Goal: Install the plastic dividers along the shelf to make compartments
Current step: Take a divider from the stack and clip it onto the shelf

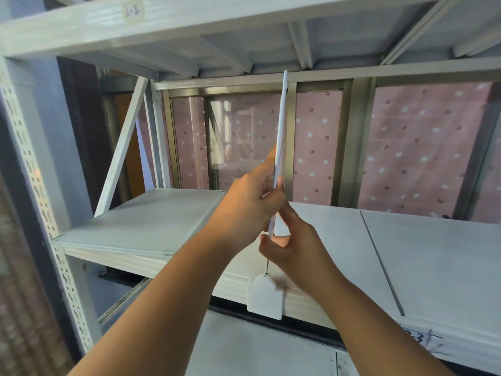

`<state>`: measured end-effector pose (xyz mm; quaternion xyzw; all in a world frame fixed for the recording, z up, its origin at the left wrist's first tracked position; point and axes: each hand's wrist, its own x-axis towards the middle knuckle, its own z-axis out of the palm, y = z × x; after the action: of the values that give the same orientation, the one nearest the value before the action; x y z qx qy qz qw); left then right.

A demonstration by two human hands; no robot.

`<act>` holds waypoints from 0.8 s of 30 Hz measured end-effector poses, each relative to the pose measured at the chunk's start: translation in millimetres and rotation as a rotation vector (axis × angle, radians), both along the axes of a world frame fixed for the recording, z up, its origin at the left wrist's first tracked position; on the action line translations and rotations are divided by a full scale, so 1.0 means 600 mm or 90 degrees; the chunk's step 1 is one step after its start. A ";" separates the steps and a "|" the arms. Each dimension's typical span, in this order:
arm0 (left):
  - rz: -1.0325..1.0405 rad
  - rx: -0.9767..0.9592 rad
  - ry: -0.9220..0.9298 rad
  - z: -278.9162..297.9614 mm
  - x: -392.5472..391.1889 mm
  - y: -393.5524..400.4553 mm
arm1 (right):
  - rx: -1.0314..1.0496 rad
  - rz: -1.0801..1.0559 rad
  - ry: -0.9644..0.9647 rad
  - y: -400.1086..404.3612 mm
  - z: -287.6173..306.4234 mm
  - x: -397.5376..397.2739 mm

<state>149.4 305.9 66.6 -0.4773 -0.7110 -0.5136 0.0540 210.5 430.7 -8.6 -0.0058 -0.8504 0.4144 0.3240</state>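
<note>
A thin white plastic divider (282, 115) stands upright and edge-on over the white metal shelf (151, 221), its top reaching the underside of the shelf above (244, 44). My left hand (252, 204) grips the divider's front edge around mid-height, thumb on one side and fingers on the other. Just below, my right hand (295, 248) pinches its lower part near the shelf's front edge. A white tab-shaped foot (265, 297) hangs over the shelf's front lip directly under the divider; whether it is joined to it is hidden by my right hand.
A perforated white upright (35, 185) and a diagonal brace (122, 150) bound the shelf on the left. A seam (379, 261) splits the shelf boards on the right. Behind is a window frame with a pink spotted curtain (420, 147). A lower shelf (257, 348) sits beneath.
</note>
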 end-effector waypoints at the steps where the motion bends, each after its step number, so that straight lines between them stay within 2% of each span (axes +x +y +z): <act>1: 0.000 0.002 -0.005 -0.001 0.000 0.000 | -0.002 -0.001 0.002 -0.001 -0.001 0.000; 7: 0.003 0.009 -0.020 -0.005 -0.006 0.000 | -0.005 -0.017 -0.001 -0.007 -0.007 0.002; 14: 0.010 0.047 -0.063 -0.017 -0.015 -0.009 | 0.062 -0.027 -0.016 -0.016 -0.003 0.002; 21: 0.005 0.023 -0.028 -0.017 -0.008 0.000 | 0.030 -0.042 -0.025 -0.014 -0.017 0.010; 24: 0.003 0.025 -0.028 -0.041 -0.007 -0.003 | 0.053 -0.038 -0.033 -0.020 -0.024 0.020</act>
<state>145.0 303.9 42.1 -0.4629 -0.7027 -0.5381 0.0488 222.2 418.7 -23.0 -0.0282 -0.8746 0.3683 0.3139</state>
